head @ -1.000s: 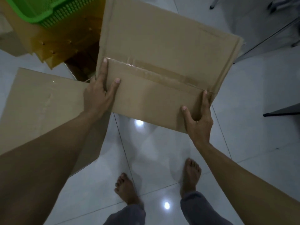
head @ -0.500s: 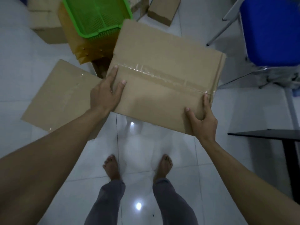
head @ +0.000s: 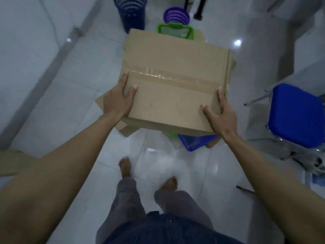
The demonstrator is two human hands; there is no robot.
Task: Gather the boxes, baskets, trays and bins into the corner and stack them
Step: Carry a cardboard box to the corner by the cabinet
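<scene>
While the cardboard box [head: 175, 81] is gripped at its near corners by left hand [head: 117, 103] and right hand [head: 221, 113], carrying seems underway, and level lowering is needed.

a single wide-angle view, worn on the person's head, faces forward and steeply down at the floor [head: 70, 103]. both forearms run in from the lower corners to the left hand [head: 119, 101] and the right hand [head: 221, 111], which sit near the middle of the frame on the cardboard box [head: 175, 67], close under the lens. the bare feet [head: 125, 166] show low in the centre, almost straight beneath. the top edge reaches a dark blue basket [head: 131, 13] and a purple basket [head: 176, 15]; a blue chair [head: 295, 117] lies at the right edge.
</scene>
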